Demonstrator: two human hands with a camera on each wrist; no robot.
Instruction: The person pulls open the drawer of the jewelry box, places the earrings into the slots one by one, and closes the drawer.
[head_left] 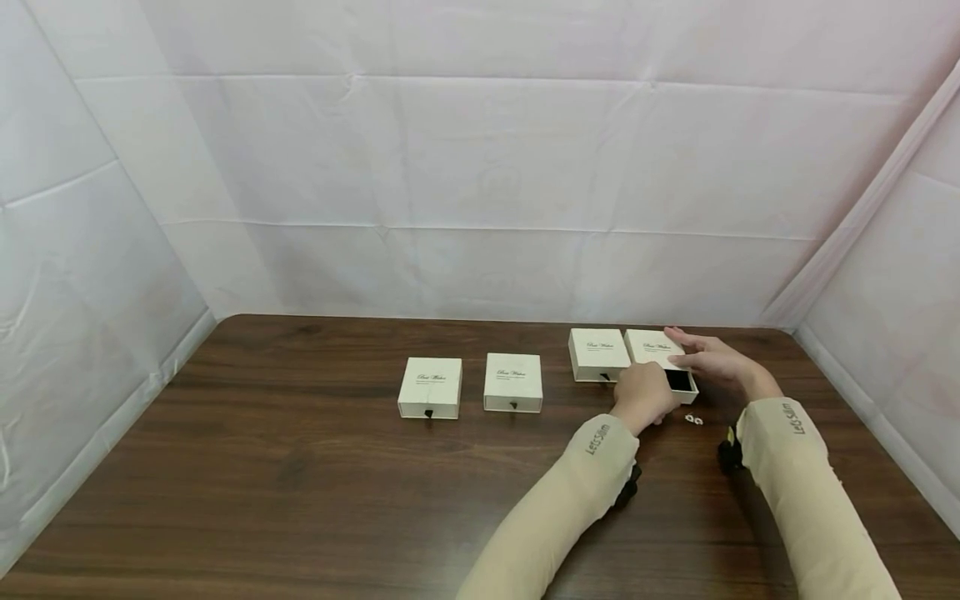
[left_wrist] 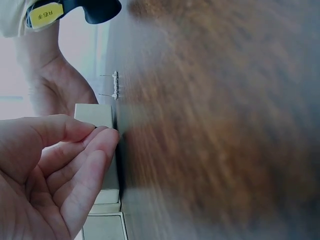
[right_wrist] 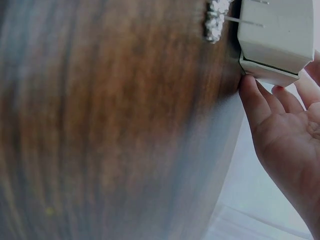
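Sparkly earrings [head_left: 693,420] beside open box [head_left: 663,357]; three boxes [head_left: 513,382] leftward.

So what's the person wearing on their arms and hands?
Both arms wear long beige sleeves with small dark lettering near the cuff, on the left sleeve and the right sleeve. Both hands are bare. A black wrist device carries a yellow label.
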